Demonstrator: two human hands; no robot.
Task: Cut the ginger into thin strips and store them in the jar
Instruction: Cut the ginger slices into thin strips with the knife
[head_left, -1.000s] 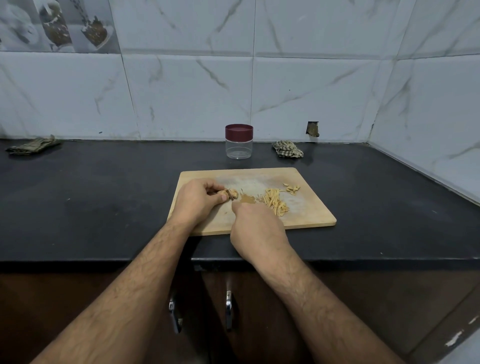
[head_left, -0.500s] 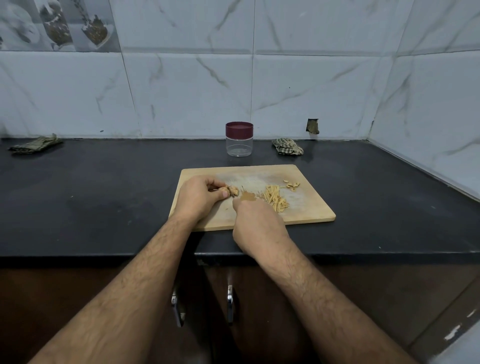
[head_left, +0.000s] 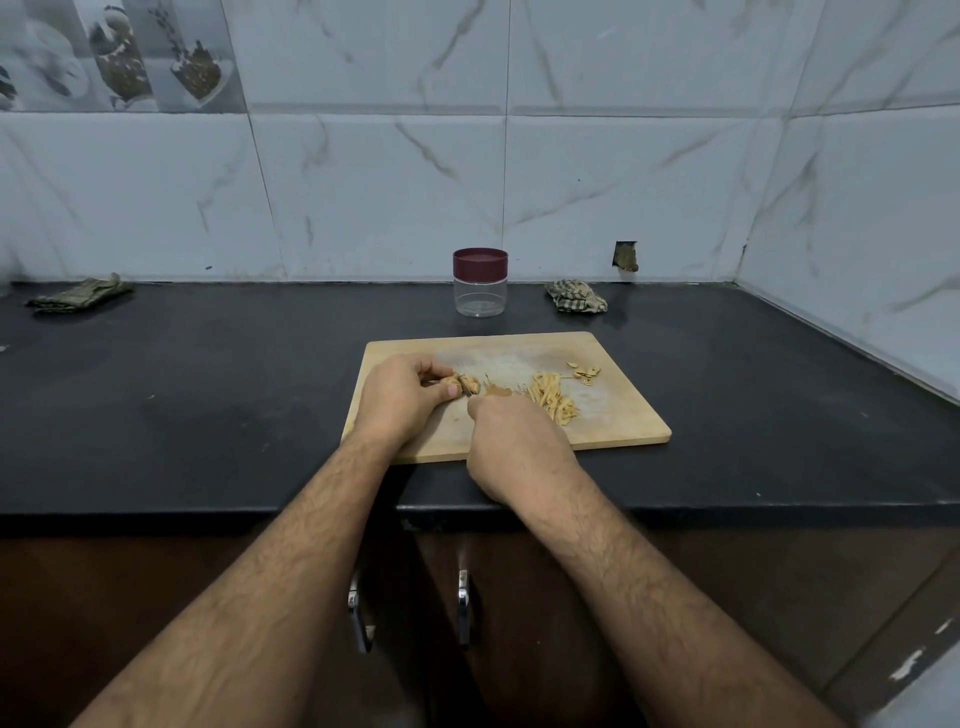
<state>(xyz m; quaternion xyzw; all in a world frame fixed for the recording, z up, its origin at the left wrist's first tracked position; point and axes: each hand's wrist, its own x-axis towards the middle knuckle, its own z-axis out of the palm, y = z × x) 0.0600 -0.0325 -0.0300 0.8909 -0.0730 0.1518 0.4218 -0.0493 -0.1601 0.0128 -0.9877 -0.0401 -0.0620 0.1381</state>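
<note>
Left hand (head_left: 402, 397) pinches ginger (head_left: 466, 383) on the board (head_left: 613, 415); right hand (head_left: 511, 441) grips a knife (head_left: 496, 391). Strips (head_left: 553, 397) lie right; closed jar (head_left: 480, 282) stands far.

Two bare forearms in view, no sleeves visible up to frame edge. Visible hair along both forearms. Left hand (head_left: 400, 400) and right hand (head_left: 511, 441): no gloves, rings, watch or wristbands seen. Fingernail detail too small to tell.

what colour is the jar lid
Dark maroon, on the clear jar; lid shows best in the head view.
</note>
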